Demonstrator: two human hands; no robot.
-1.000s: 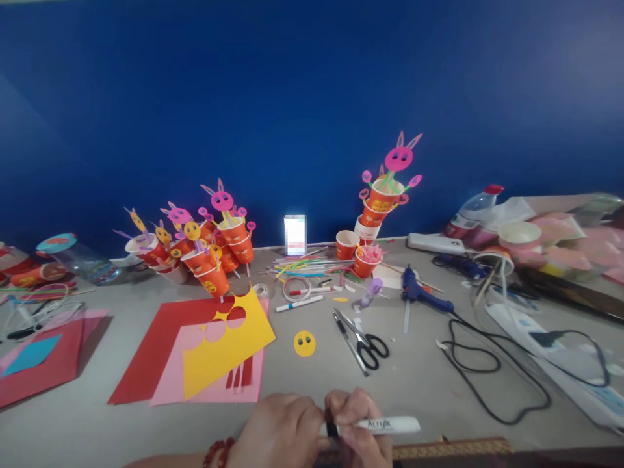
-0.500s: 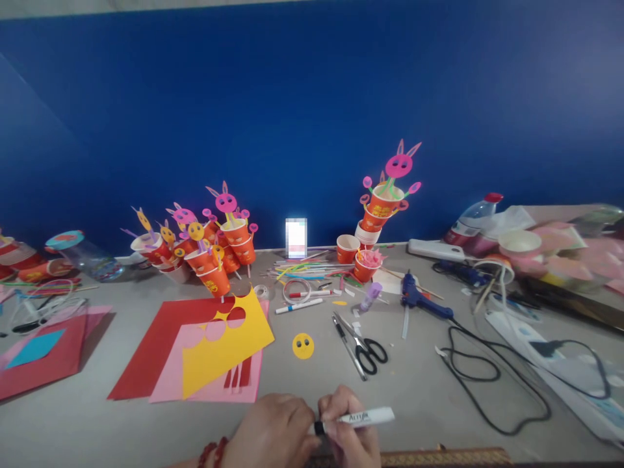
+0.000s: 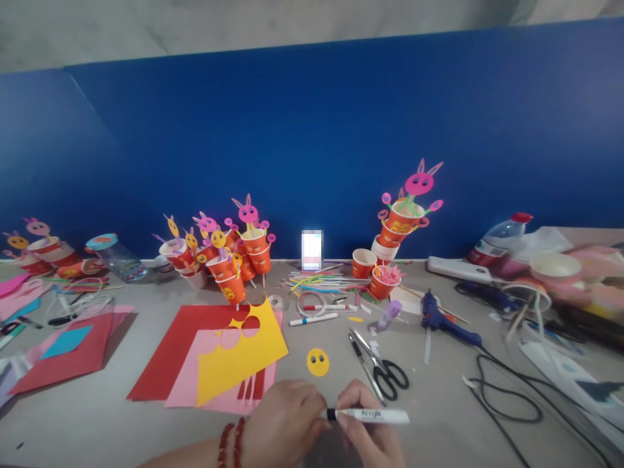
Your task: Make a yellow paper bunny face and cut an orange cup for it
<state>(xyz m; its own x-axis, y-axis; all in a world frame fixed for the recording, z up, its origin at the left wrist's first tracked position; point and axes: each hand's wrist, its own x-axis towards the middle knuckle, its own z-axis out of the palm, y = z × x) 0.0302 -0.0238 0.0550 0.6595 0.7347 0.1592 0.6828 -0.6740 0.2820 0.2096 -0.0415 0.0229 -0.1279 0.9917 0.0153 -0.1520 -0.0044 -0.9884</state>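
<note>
A white acrylic marker (image 3: 383, 416) with a black band lies level between my two hands, low in the middle of the view. Its barrel is gripped by the fingers of my right hand (image 3: 368, 429). The fingers of my left hand (image 3: 290, 419) are closed around the other end, past the band; that end is hidden. Red beaded bracelets circle my left wrist. Just beyond my hands, a round yellow paper face (image 3: 318, 363) with two dark eyes lies flat on the table. Black-handled scissors (image 3: 390, 380) and a pen (image 3: 366, 367) lie to its right.
Red, pink and yellow sheets (image 3: 229, 374) overlap at left. Decorated paper cups (image 3: 229, 286) stand behind them, others (image 3: 400, 227) at back right. A blue glue gun (image 3: 448, 325) trails a black cable at right. A purple glue stick (image 3: 390, 315) and loose sticks (image 3: 322, 283) lie mid-table.
The view has tilted up and shifted left, so things appear lower and further right. Both hands keep hold of the marker.
</note>
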